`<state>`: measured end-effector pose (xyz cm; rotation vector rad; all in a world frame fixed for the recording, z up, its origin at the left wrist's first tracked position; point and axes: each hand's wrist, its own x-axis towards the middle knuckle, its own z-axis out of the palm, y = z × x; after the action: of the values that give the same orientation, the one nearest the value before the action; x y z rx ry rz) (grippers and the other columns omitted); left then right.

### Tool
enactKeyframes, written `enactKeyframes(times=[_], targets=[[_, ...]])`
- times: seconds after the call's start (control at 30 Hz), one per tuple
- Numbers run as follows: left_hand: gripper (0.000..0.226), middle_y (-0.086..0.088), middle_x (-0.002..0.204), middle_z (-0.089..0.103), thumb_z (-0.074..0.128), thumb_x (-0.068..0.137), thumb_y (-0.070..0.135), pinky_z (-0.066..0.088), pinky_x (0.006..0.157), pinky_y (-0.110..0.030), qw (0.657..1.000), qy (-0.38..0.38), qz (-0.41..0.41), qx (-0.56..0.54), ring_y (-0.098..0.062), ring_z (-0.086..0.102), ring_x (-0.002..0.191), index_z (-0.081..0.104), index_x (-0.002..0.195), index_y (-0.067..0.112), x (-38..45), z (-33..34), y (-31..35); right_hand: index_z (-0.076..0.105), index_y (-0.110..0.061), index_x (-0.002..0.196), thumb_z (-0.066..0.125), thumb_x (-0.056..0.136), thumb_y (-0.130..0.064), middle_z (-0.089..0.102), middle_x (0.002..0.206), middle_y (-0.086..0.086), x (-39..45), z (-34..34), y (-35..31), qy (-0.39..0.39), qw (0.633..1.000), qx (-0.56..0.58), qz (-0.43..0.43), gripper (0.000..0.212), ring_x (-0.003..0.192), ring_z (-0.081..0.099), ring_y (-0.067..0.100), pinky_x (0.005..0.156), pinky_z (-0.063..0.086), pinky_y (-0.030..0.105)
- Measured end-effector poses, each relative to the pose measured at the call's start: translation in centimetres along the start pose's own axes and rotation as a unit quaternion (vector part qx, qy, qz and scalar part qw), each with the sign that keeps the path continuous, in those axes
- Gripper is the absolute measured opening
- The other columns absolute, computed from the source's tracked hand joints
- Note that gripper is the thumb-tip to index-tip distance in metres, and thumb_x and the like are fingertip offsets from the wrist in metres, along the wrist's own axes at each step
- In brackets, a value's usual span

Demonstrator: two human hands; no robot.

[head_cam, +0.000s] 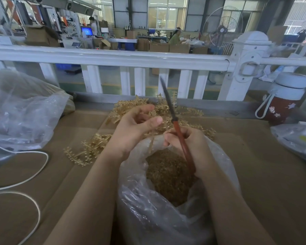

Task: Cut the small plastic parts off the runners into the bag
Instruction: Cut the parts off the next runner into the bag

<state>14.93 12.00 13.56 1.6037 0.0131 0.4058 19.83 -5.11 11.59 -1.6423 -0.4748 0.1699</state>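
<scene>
Up close, the right hand [182, 144] curls its fingers round the smooth red-brown handle of a knife [173, 119], its thin dark blade tilted up and away. The left hand [134, 128] hangs with fingers loosely spread, holding nothing, just above spiky tan plastic runners [88, 149] heaped on cardboard [265, 174]. Below both hands, a crinkled clear bag [148, 209] holds grainy cut parts [168, 175].

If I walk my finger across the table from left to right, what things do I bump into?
Crumpled plastic bag → white cable → left hand → knife held in the right hand → red bottle with white lid.
</scene>
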Motion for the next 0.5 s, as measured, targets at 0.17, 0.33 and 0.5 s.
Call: enactKeyframes(times=[0.17,0.33,0.5], targets=[[0.052,-0.002,0.094,0.075,0.079,0.066,0.033,0.055,0.071,-0.024,0.981,0.005,-0.104,-0.162,-0.013,0.070,0.077,0.063,0.112,0.015,0.2,-1.5,0.3,0.075,-0.016,0.077,0.070,0.092,-0.011,0.071,0.072,0.003,0.1,-1.1,0.1,0.008,0.988,0.152,-0.004,0.017,0.043,0.037,0.011,0.039,0.025,0.021],[0.028,-0.004,0.083,0.075,0.083,0.060,0.020,0.052,0.060,-0.019,0.974,-0.101,-0.163,-0.123,-0.010,0.066,0.065,0.076,0.088,0.016,-0.2,-1.8,0.3,0.073,-0.016,0.080,0.071,0.090,-0.014,0.070,0.073,0.005,0.1,-1.2,0.2,-0.009,0.987,0.157,-0.010,0.010,0.044,0.033,0.013,0.040,0.022,0.026],[0.023,0.000,0.074,0.073,0.088,0.058,0.017,0.051,0.058,-0.017,0.970,-0.150,-0.171,-0.081,-0.007,0.063,0.059,0.079,0.079,0.018,-0.3,-1.9,0.5,0.074,-0.021,0.075,0.072,0.090,-0.013,0.066,0.069,0.003,0.2,-1.1,0.2,0.002,0.987,0.159,-0.016,0.017,0.044,0.034,0.013,0.041,0.023,0.026]])
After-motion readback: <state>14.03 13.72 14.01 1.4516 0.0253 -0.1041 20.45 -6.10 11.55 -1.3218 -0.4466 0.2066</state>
